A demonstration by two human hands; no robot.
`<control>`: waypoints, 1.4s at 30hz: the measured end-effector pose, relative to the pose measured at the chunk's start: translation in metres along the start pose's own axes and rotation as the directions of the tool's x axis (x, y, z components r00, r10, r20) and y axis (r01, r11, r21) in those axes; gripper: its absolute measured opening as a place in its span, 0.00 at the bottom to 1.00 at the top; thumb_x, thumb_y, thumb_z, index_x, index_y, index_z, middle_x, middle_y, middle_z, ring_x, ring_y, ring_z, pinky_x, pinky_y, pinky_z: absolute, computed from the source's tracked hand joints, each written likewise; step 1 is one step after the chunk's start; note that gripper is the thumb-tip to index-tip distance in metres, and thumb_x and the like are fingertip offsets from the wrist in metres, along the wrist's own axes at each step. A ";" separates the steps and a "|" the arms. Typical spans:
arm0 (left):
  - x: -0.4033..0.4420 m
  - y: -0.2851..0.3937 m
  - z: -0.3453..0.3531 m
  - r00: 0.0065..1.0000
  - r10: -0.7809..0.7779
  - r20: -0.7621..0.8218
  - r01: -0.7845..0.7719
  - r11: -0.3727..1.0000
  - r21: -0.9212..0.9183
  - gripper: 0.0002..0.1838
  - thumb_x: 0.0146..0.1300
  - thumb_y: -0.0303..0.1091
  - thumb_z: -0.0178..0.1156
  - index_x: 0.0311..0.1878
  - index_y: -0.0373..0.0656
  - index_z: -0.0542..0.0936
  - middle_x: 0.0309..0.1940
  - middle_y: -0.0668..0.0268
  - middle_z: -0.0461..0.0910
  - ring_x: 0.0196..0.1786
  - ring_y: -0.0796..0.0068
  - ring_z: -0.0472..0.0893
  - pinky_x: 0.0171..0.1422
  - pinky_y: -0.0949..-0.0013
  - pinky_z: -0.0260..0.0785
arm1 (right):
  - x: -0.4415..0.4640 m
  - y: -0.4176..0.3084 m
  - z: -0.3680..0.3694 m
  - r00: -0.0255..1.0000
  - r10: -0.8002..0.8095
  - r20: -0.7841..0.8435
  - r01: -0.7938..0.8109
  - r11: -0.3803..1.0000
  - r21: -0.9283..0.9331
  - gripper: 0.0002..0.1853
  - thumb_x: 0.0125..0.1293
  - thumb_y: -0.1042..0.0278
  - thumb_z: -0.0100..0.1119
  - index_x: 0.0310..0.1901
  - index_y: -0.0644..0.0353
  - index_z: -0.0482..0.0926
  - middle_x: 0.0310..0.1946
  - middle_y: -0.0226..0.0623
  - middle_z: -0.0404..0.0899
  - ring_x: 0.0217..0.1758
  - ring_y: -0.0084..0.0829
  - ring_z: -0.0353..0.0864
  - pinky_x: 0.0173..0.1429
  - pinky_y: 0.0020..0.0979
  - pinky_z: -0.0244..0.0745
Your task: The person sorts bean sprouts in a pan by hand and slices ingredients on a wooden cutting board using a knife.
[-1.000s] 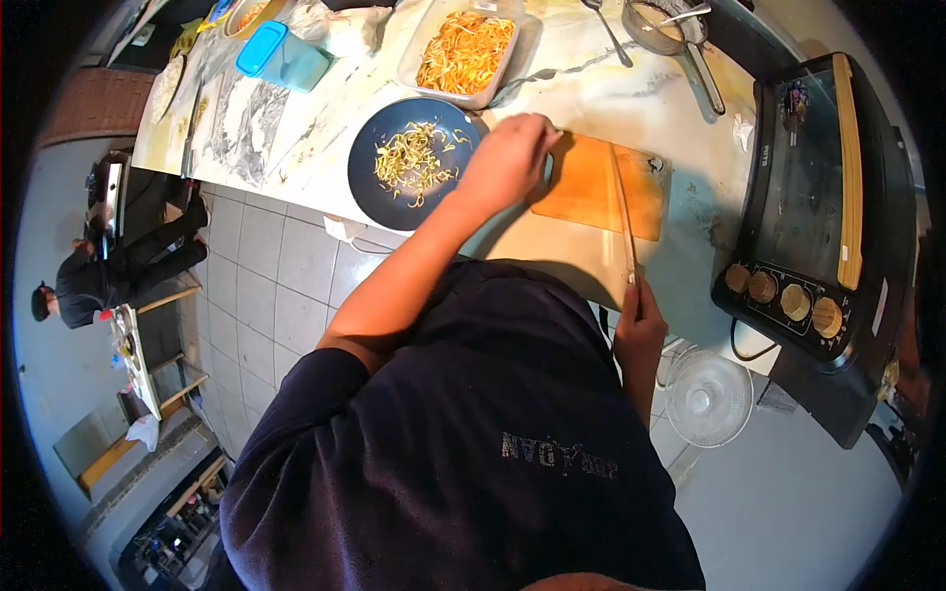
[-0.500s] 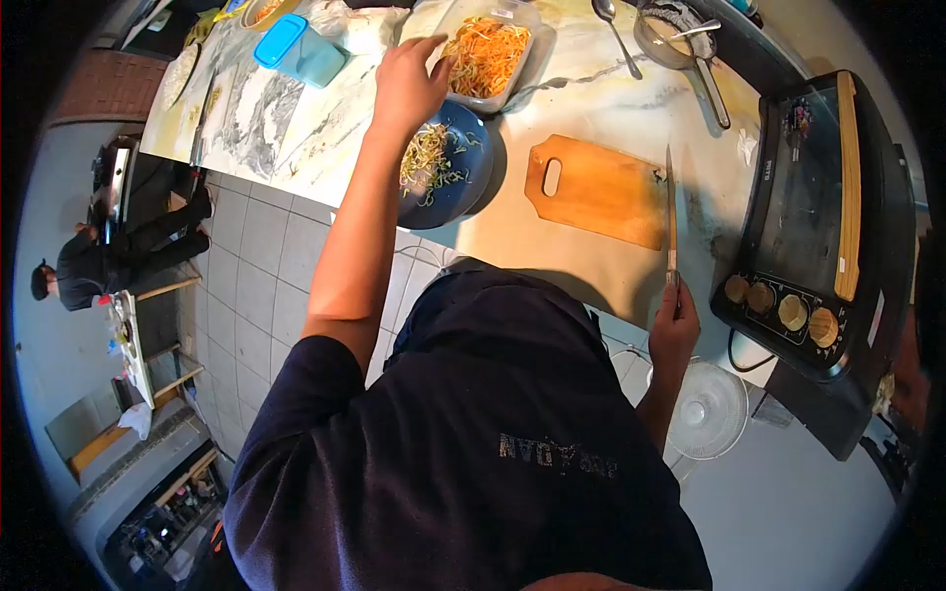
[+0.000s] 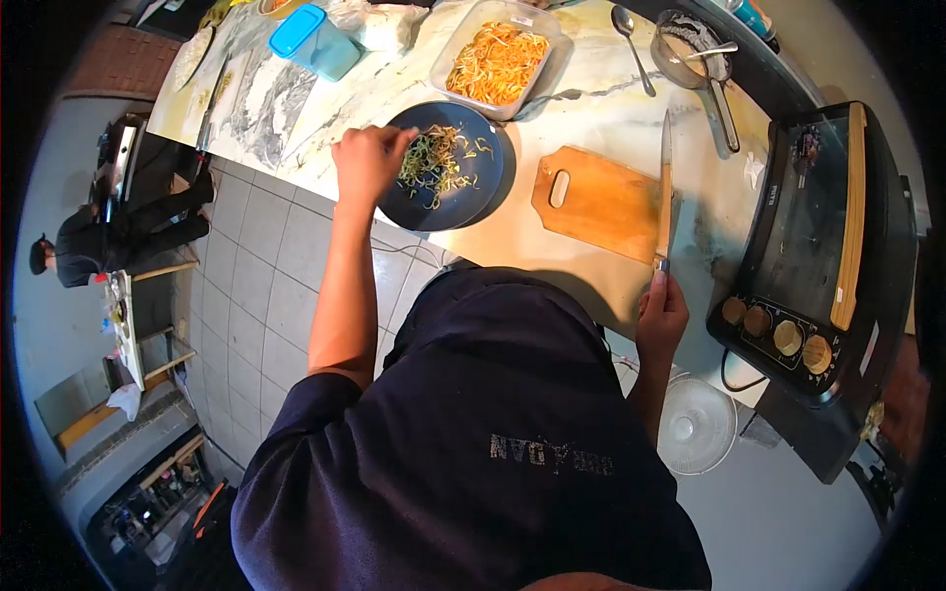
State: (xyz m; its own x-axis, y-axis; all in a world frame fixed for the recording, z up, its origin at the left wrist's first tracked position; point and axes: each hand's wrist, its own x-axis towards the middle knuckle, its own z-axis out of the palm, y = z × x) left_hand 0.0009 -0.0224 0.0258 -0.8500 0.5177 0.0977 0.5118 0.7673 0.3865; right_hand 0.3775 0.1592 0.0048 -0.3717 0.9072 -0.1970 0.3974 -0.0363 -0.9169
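Observation:
My left hand [image 3: 367, 165] is over the left rim of a dark blue bowl [image 3: 481, 197], its fingers curled together in a pinch. Whatever the fingertips hold, if anything, is too small to make out. Tangled sprouts [image 3: 437, 163], pale and greenish, lie in that bowl. My right hand [image 3: 662, 313] grips a knife [image 3: 666, 187] by its handle, the long blade pointing away from me along the right edge of a wooden cutting board [image 3: 591, 202]. Behind the bowl stands a clear plastic container [image 3: 441, 71] with shredded orange and white vegetables [image 3: 500, 61] inside.
A toaster oven [image 3: 798, 236] stands at the right. Further back are a spoon [image 3: 636, 49], a saucepan [image 3: 690, 59] with a utensil in it, and a blue-lidded container [image 3: 315, 44]. At far left, another person [image 3: 89, 246] is across the tiled floor.
My left hand has moved from beside the vegetable container to the bowl's left rim, and its fingers have drawn together. The knife has shifted left, onto the board's right edge.

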 end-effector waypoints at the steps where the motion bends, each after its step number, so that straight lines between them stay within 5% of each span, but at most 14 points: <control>1: -0.008 -0.004 0.007 0.995 0.104 -0.001 -0.104 0.988 0.113 0.15 0.57 0.49 0.69 0.37 0.48 0.89 0.28 0.63 0.84 0.39 0.62 0.80 0.46 0.58 0.68 | 0.002 -0.003 0.001 1.000 -0.020 0.001 0.020 1.000 0.001 0.15 0.76 0.59 0.51 0.37 0.62 0.77 0.18 0.21 0.66 0.21 0.12 0.62 0.25 0.20 0.56; 2: -0.014 -0.007 0.013 0.978 0.206 0.010 -0.203 0.953 0.224 0.14 0.55 0.49 0.69 0.37 0.50 0.89 0.28 0.65 0.83 0.41 0.61 0.78 0.47 0.55 0.64 | 0.005 -0.003 0.002 1.000 -0.024 0.005 0.024 1.000 0.000 0.15 0.76 0.59 0.51 0.37 0.62 0.77 0.18 0.21 0.66 0.21 0.12 0.62 0.25 0.20 0.56; 3: -0.016 -0.006 0.017 0.986 0.146 0.079 -0.158 0.973 0.170 0.13 0.52 0.46 0.70 0.37 0.51 0.89 0.34 0.66 0.83 0.48 0.60 0.74 0.55 0.53 0.57 | 0.008 -0.002 0.001 0.999 -0.026 0.023 0.026 0.999 -0.019 0.15 0.76 0.59 0.51 0.35 0.62 0.77 0.17 0.21 0.66 0.20 0.12 0.62 0.25 0.21 0.56; 11: -0.018 -0.012 0.039 0.968 0.246 0.051 -0.251 0.952 0.172 0.11 0.55 0.44 0.69 0.38 0.51 0.88 0.36 0.69 0.81 0.49 0.62 0.73 0.53 0.54 0.58 | 0.006 -0.006 -0.001 0.996 -0.071 0.056 0.076 0.993 -0.094 0.16 0.76 0.59 0.50 0.32 0.61 0.76 0.17 0.21 0.65 0.20 0.13 0.61 0.25 0.22 0.55; 14: -0.019 -0.017 0.040 0.963 0.268 0.014 -0.265 0.942 0.204 0.08 0.57 0.41 0.67 0.37 0.51 0.87 0.35 0.70 0.81 0.48 0.62 0.74 0.51 0.54 0.57 | 0.001 -0.014 -0.002 0.997 0.019 0.068 -0.012 0.996 -0.093 0.17 0.74 0.58 0.51 0.32 0.64 0.76 0.20 0.27 0.69 0.25 0.18 0.65 0.30 0.26 0.62; 16: -0.019 -0.015 0.034 0.976 0.205 -0.072 -0.196 0.975 0.107 0.07 0.59 0.40 0.66 0.37 0.51 0.86 0.35 0.69 0.82 0.48 0.63 0.74 0.51 0.56 0.57 | -0.002 -0.015 -0.003 0.997 0.032 0.076 -0.026 0.996 -0.084 0.17 0.74 0.58 0.51 0.35 0.64 0.78 0.20 0.26 0.69 0.25 0.18 0.66 0.30 0.25 0.62; 27: -0.017 -0.019 0.009 0.996 -0.068 0.060 0.082 0.955 -0.286 0.10 0.66 0.41 0.62 0.42 0.45 0.85 0.32 0.64 0.86 0.36 0.70 0.84 0.49 0.68 0.68 | -0.005 0.003 -0.016 0.996 0.006 0.092 0.000 0.998 -0.065 0.16 0.75 0.57 0.51 0.39 0.63 0.79 0.19 0.24 0.68 0.24 0.16 0.65 0.29 0.24 0.61; 33: -0.016 -0.023 0.012 0.998 -0.031 0.046 0.048 0.910 -0.413 0.09 0.66 0.36 0.61 0.46 0.45 0.85 0.36 0.64 0.87 0.38 0.71 0.85 0.53 0.70 0.71 | -0.005 0.001 -0.018 0.994 0.031 0.100 -0.027 0.999 -0.042 0.16 0.75 0.58 0.50 0.39 0.63 0.79 0.20 0.24 0.68 0.24 0.16 0.65 0.29 0.24 0.61; 37: -0.020 -0.015 0.006 0.998 -0.039 0.055 0.057 0.925 -0.375 0.09 0.63 0.32 0.61 0.45 0.47 0.85 0.36 0.64 0.87 0.41 0.69 0.84 0.55 0.64 0.68 | 0.000 0.004 -0.020 0.991 0.045 0.129 -0.038 0.998 -0.055 0.16 0.75 0.58 0.50 0.40 0.63 0.79 0.20 0.23 0.68 0.24 0.15 0.64 0.29 0.23 0.60; 39: -0.021 -0.013 0.007 0.997 0.067 0.028 -0.070 0.988 0.136 0.12 0.57 0.30 0.62 0.45 0.50 0.86 0.40 0.64 0.86 0.48 0.66 0.80 0.58 0.58 0.61 | 0.001 0.003 -0.018 0.991 0.031 0.131 -0.025 0.998 -0.051 0.16 0.75 0.58 0.50 0.41 0.63 0.79 0.20 0.23 0.68 0.24 0.15 0.64 0.29 0.23 0.60; 42: -0.023 -0.017 0.017 0.988 0.147 -0.034 -0.142 0.981 0.131 0.14 0.52 0.31 0.63 0.44 0.53 0.86 0.44 0.66 0.83 0.54 0.63 0.75 0.58 0.55 0.57 | 0.003 -0.001 -0.016 0.990 0.021 0.138 -0.014 0.998 -0.055 0.16 0.75 0.57 0.50 0.41 0.62 0.79 0.20 0.22 0.68 0.24 0.15 0.64 0.29 0.23 0.60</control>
State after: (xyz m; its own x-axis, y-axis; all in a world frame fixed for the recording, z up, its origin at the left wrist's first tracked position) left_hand 0.0140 -0.0412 0.0017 -0.7690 0.6118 0.1851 0.6390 0.7292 0.2448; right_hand 0.3895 0.1689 0.0112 -0.4752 0.8399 -0.2622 0.4476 -0.0258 -0.8938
